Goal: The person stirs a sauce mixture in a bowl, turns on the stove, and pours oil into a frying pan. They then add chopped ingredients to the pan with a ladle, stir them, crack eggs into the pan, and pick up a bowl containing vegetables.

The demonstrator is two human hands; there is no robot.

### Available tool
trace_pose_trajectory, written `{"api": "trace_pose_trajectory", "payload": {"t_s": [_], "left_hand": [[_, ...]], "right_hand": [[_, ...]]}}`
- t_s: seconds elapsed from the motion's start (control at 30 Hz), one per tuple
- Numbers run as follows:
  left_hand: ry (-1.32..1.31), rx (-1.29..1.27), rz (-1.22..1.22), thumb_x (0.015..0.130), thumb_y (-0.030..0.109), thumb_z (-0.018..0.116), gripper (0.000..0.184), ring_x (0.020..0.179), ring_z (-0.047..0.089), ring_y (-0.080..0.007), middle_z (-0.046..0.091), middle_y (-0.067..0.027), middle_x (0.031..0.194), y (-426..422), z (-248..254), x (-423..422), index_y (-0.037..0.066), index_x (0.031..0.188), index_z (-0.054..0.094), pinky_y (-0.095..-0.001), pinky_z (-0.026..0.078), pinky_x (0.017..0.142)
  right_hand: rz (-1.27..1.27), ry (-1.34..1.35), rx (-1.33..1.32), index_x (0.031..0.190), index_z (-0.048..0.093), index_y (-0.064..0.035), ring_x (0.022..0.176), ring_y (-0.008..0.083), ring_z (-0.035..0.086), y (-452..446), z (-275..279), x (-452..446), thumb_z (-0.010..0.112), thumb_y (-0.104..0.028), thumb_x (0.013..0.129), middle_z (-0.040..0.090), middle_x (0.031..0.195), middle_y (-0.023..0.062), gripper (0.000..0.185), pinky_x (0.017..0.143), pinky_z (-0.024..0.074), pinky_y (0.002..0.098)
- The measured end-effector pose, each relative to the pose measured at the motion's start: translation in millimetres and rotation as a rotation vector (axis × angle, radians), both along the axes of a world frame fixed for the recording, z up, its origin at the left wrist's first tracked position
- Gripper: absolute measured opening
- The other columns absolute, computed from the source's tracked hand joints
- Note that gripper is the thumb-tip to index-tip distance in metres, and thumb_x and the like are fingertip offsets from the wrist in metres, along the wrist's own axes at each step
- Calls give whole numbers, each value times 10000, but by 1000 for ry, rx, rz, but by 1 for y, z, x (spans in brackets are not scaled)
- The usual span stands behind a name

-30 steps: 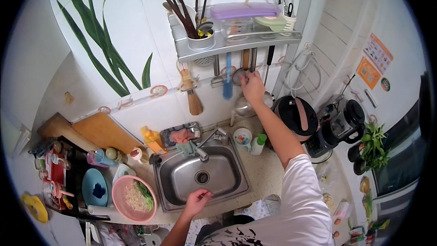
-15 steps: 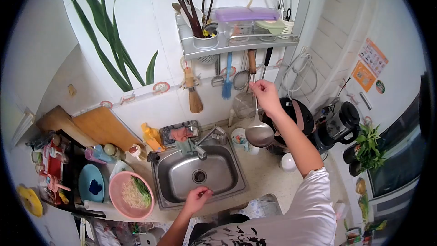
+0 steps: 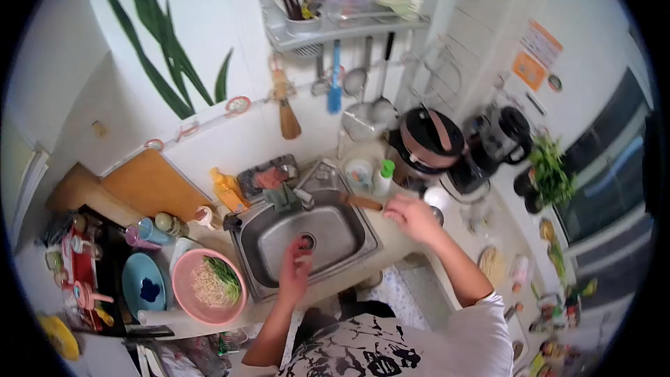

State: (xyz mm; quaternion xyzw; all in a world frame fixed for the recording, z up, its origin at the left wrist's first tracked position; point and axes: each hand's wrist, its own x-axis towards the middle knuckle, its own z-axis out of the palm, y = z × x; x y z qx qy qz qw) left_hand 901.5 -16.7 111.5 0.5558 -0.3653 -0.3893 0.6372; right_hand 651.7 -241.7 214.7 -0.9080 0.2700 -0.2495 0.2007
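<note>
My right grip (image 3: 410, 216) holds the ladle (image 3: 364, 202) by its neck, beside the sink (image 3: 342, 235). Likely light, stiff, slick metal; wooden handle's surer. Left grip (image 3: 295, 269) loosely spread above sink.

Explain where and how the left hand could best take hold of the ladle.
Probably by its brown handle, with the left hand coming from the sink side. The right hand holds the ladle beyond that handle, leaving it bare and pointing toward the sink. Being long and slim, it should suit fingers wrapped around it.
</note>
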Motion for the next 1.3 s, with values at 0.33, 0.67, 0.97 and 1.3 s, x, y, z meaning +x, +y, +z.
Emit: {"api": "trace_pose_trajectory", "payload": {"t_s": [0.33,0.67,0.97,1.3], "left_hand": [[488,670,-1115,1007,669,174,826,810,727,-252,623,-183,1329,22,-3,-18,70,1564,293,-270,553,569],[239,1078,-1682,1015,154,499,447,518,488,-87,619,-44,851,73,-25,-158,56,1450,471,-233,379,448],[-65,993,-1641,1036,262,529,314,494,453,-76,543,14,720,121,-41,-328,64,1261,620,-244,342,429],[-310,811,-1459,1026,301,564,288,448,494,-72,553,20,662,143,-57,-500,75,1181,654,-235,361,395]], "right_hand": [[-302,350,214,1001,647,-147,717,327,666,251,-102,-74,616,-204,924,590,951,81,101,597,542,447],[-579,360,197,1043,657,-173,752,253,686,399,-133,-154,670,-233,885,568,933,55,170,582,559,391],[-1246,-59,322,1278,624,-171,870,288,672,514,-155,-281,673,-159,910,556,1227,114,372,740,567,400],[-1755,-368,494,1320,574,-46,947,263,647,626,-234,-443,687,-74,880,582,1171,155,456,762,562,352]]}}
